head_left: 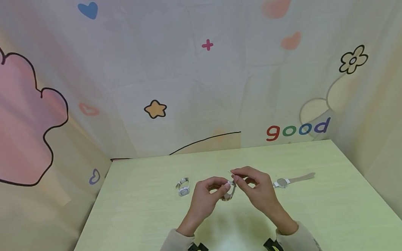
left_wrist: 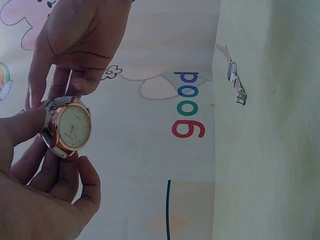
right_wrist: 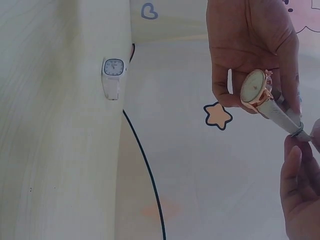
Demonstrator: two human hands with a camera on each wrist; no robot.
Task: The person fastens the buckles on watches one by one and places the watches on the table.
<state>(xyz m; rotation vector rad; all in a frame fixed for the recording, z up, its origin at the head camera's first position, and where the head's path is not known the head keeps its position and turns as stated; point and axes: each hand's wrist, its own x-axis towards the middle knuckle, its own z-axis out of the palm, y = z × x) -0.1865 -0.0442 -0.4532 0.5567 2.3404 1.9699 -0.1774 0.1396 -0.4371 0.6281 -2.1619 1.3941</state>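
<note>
Watches, apparently three: one (left_wrist: 71, 127) held, two (head_left: 183, 186) (head_left: 286, 181) lying apart.

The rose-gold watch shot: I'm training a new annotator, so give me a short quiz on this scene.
1. True or false: both hands hold the round rose-gold watch above the table.
2. Which watch lies on the person's left side of the table? A) square-faced white watch B) round silver watch with its strap laid out C) none
3. Fill in: the right hand pinches the held watch's ____.

Key:
1. True; the left hand grips the case.
2. A, the square-faced white watch; the round silver watch lies on the right.
3. Strap.
</note>
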